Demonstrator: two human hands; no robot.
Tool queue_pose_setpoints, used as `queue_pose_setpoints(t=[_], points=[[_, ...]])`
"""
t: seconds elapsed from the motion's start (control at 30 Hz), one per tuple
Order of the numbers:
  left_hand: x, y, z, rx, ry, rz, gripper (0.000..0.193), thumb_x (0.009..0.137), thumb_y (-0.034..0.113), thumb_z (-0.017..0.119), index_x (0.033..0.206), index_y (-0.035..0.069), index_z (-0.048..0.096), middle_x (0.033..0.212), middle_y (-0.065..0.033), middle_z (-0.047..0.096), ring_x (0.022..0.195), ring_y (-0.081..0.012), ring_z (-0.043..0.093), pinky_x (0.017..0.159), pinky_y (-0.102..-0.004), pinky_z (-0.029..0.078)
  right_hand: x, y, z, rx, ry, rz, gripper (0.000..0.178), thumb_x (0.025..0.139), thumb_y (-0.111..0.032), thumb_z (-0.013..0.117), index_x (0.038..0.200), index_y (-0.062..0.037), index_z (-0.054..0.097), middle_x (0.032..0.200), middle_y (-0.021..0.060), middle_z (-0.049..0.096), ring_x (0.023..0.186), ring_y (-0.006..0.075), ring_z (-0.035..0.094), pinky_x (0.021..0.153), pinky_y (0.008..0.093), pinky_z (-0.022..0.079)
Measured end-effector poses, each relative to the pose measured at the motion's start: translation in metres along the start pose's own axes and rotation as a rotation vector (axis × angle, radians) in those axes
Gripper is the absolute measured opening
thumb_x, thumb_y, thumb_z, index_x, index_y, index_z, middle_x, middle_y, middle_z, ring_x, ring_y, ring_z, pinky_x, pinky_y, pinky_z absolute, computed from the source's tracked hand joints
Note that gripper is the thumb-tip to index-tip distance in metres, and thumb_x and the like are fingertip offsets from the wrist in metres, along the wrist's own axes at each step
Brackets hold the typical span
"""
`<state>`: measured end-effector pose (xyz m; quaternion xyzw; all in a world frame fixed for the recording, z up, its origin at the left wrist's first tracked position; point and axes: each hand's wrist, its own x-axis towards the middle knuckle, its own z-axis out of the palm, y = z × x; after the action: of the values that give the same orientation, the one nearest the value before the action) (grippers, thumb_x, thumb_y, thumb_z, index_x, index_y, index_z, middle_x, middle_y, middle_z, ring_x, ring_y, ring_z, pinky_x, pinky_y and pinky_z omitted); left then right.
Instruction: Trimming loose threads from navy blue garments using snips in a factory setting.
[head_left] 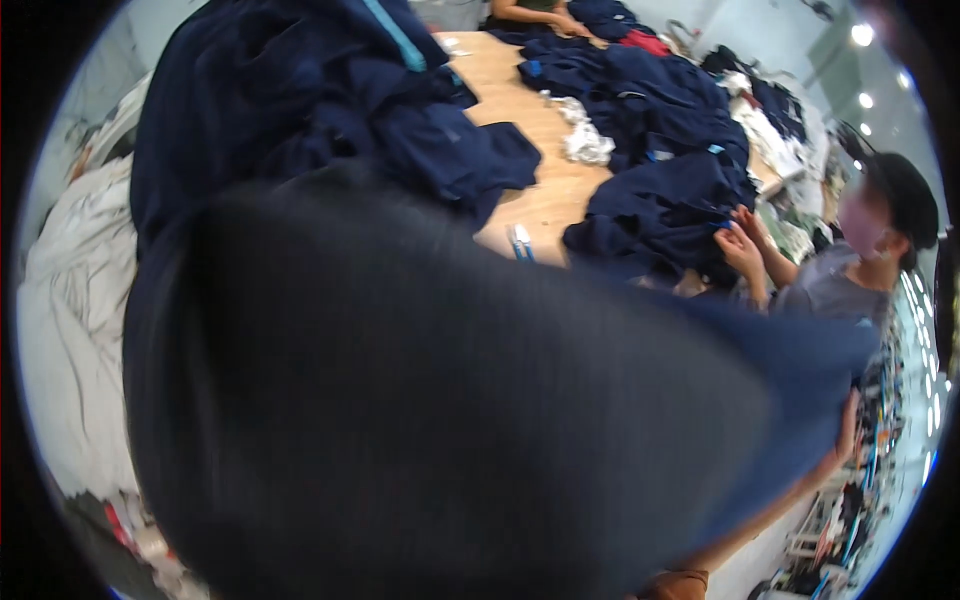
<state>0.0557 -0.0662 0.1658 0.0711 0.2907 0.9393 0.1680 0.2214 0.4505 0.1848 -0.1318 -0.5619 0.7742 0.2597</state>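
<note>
A large dark navy garment (420, 380), blurred by motion and very close, spreads over the middle and bottom of the head view. Its bluer end (800, 380) is stretched out to the right. There my right hand (848, 425) grips the cloth at the edge, its fingers partly covered by it; my bare forearm rises from the lower edge. My left hand does not show. Beyond the raised cloth, small blue-handled thread snips (520, 242) lie on the wooden table (510, 95).
Navy garments (340, 110) are heaped at the far left, more (650, 110) along the table's right side. A masked co-worker (860, 240) at the right handles one; another person's arms (540, 15) show at the back. White cloth (80, 320) is piled at the left.
</note>
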Motion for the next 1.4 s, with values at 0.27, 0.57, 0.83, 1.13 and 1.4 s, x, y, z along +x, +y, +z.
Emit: queue_pose_setpoints(t=[0.27,0.57,0.83,1.13,1.4], points=[[-0.043,0.066,-0.091,0.981,0.345,0.779,0.039,0.086,0.01,0.049,0.121,-0.005,0.047,0.113,-0.014,0.058,0.104,-0.018,0.055,0.092,-0.0331,0.043,0.033,0.101,0.197,-0.055,-0.218,-0.198,0.051,0.084,0.0,0.045,0.134,-0.005,0.037,0.135,0.0092,0.039,0.116,0.0172,0.047,0.096,0.0299,0.039],[-0.106,0.021,-0.211,0.654,0.751,0.08,0.047,0.077,0.006,0.064,0.119,-0.004,0.048,0.114,-0.0095,0.056,0.107,-0.0181,0.052,0.094,-0.0303,0.04,0.015,0.254,0.18,-0.917,-0.579,0.078,0.042,0.073,0.01,0.047,0.108,-0.0083,0.061,0.091,0.0007,0.059,0.078,0.0102,0.053,0.069,0.0263,0.043],[-0.141,-0.016,-0.247,0.665,0.771,-0.007,0.058,0.072,0.004,0.069,0.123,-0.005,0.043,0.118,-0.0101,0.054,0.107,-0.0188,0.051,0.096,-0.0298,0.038,0.006,0.276,0.213,-1.231,-0.565,-0.193,0.033,0.076,0.009,0.048,0.102,-0.0063,0.061,0.078,0.0101,0.052,0.066,0.0215,0.054,0.06,0.0296,0.042],[-0.138,-0.017,-0.241,0.743,0.807,-0.074,0.066,0.069,0.007,0.073,0.124,-0.006,0.041,0.118,-0.0113,0.053,0.107,-0.0184,0.051,0.095,-0.0297,0.038,-0.077,0.316,0.332,-0.751,-1.061,-0.337,0.03,0.072,-0.002,0.064,0.101,-0.0085,0.062,0.097,0.0096,0.055,0.093,0.0263,0.052,0.078,0.0343,0.042],[-0.149,-0.014,-0.245,0.786,0.793,-0.105,0.065,0.069,0.009,0.074,0.123,-0.006,0.042,0.118,-0.0128,0.053,0.107,-0.0188,0.051,0.095,-0.0296,0.038,-0.075,0.348,0.359,-0.336,-0.687,0.264,0.008,0.084,-0.012,0.06,0.084,-0.0035,0.061,0.076,-0.0022,0.057,0.074,0.0076,0.05,0.069,0.0203,0.036]])
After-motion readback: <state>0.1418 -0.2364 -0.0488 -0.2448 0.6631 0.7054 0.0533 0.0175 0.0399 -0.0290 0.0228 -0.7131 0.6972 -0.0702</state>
